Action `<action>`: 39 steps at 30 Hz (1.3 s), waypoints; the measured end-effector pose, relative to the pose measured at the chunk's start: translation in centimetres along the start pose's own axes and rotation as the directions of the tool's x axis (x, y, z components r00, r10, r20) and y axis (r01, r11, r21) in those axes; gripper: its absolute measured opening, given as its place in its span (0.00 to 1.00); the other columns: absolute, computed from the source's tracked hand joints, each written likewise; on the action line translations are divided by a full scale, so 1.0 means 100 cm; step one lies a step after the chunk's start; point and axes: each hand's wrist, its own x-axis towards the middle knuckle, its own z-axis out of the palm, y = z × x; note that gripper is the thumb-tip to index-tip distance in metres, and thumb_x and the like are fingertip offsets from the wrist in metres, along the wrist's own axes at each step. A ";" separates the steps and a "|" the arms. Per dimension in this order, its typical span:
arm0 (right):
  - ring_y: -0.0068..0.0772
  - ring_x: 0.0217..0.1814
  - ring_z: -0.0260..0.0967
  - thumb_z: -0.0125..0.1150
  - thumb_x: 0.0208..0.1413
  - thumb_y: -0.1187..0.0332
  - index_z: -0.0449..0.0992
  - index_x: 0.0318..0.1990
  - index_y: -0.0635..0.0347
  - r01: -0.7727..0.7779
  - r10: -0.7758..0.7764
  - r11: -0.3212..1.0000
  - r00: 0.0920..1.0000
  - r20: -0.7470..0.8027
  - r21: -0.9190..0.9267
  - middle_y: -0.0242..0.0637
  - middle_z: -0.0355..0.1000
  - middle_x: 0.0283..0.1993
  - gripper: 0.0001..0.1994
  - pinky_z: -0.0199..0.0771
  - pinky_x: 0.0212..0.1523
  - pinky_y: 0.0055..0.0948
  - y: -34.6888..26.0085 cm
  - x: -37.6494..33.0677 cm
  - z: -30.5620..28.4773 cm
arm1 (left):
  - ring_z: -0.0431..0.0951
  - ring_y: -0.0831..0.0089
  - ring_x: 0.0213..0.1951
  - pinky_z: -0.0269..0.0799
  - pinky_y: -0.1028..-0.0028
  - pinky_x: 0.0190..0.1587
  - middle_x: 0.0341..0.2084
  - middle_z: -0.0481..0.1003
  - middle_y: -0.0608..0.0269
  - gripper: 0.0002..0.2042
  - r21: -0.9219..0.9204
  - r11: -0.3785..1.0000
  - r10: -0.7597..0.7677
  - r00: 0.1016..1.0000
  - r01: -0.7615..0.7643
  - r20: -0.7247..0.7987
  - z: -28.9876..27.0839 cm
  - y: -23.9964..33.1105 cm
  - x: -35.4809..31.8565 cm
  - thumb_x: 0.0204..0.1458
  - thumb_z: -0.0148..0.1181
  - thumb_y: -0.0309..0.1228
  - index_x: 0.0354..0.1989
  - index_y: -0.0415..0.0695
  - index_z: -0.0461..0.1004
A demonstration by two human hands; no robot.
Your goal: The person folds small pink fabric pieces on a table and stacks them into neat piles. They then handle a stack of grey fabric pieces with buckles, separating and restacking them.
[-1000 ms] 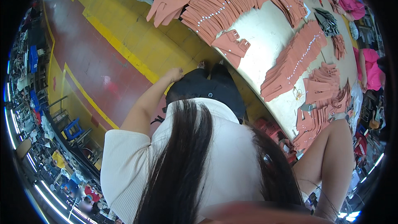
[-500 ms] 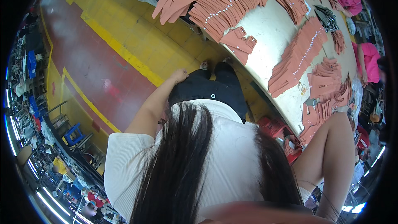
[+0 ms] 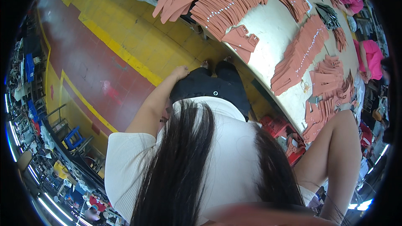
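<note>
Down by the left hip of my black trousers (image 3: 197,88) is my left hand (image 3: 181,72). Its fingers look loosely curled against the cloth, and nothing shows in them. My right arm (image 3: 335,155) is raised with the elbow sharply bent, and its forearm runs off the lower edge, so my right hand cannot be seen. A blurred reddish shape (image 3: 259,214) lies at the lower edge, too close to make out. To my right, a pale table (image 3: 264,50) bears fanned rows of salmon-coloured strap pieces (image 3: 301,56), and two pieces with buckles (image 3: 243,38) lie near its edge.
A red crate (image 3: 274,126) stands under the table by my right side. Bundles of dark straps (image 3: 328,16) lie on the table's far side, where people in pink (image 3: 368,58) are. Yellow and maroon floor (image 3: 96,54) stretches left. A blue stool (image 3: 74,138) stands farther off.
The view has shifted very slightly. My left hand stays by the hip and my right arm stays bent, with only a tiny shift at the elbow.
</note>
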 end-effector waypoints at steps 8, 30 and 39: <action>0.32 0.56 0.57 0.46 0.56 0.62 0.66 0.45 0.56 -0.010 0.010 1.000 1.000 -0.001 0.003 0.33 0.63 0.52 0.12 0.50 0.58 0.42 0.001 0.004 0.003 | 0.71 0.52 0.50 0.65 0.64 0.53 0.46 0.72 0.46 0.22 0.004 0.999 0.037 0.999 -0.037 -0.023 0.004 -0.007 0.012 0.47 0.56 0.41 0.47 0.40 0.72; 0.34 0.60 0.54 0.48 0.55 0.62 0.66 0.49 0.57 -0.089 0.089 0.996 0.996 -0.002 -0.016 0.34 0.61 0.56 0.16 0.44 0.60 0.47 0.006 0.007 -0.001 | 0.70 0.53 0.51 0.65 0.64 0.54 0.48 0.71 0.47 0.22 0.135 0.989 0.059 0.997 -0.066 0.056 -0.020 0.012 0.019 0.48 0.56 0.42 0.48 0.42 0.71; 0.35 0.62 0.52 0.49 0.54 0.62 0.66 0.50 0.58 -0.140 0.139 0.988 0.990 -0.024 -0.061 0.35 0.60 0.58 0.17 0.42 0.61 0.48 -0.001 -0.005 -0.016 | 0.70 0.53 0.51 0.64 0.64 0.54 0.47 0.72 0.47 0.22 0.217 0.973 0.063 0.995 -0.078 0.073 -0.036 0.050 0.034 0.49 0.56 0.42 0.49 0.42 0.71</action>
